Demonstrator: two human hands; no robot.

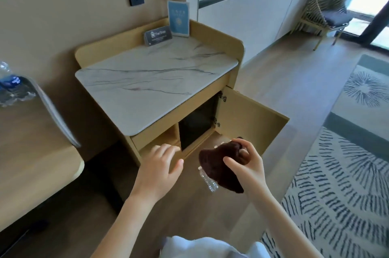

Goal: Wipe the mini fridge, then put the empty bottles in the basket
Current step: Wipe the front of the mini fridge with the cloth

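My right hand (247,165) grips a dark brown cloth (221,168) together with a clear crumpled plastic bottle (207,180) that pokes out below the cloth. My left hand (162,165) hovers open with spread fingers just in front of the cabinet's lower left edge, holding nothing. The mini fridge (196,127) shows as a dark glass front inside the wooden cabinet, behind the swung-open cabinet door (250,118). At the far left edge, clear empty bottles (10,87) with blue labels lie in a container whose rim (56,114) is blurred.
The cabinet has a marble top (151,80) carrying a small "The Shop" card (157,35) and a blue leaflet stand (178,18). A wooden desk (31,152) lies to the left. A patterned rug (347,173) covers the floor on the right, a chair (324,15) stands by the window.
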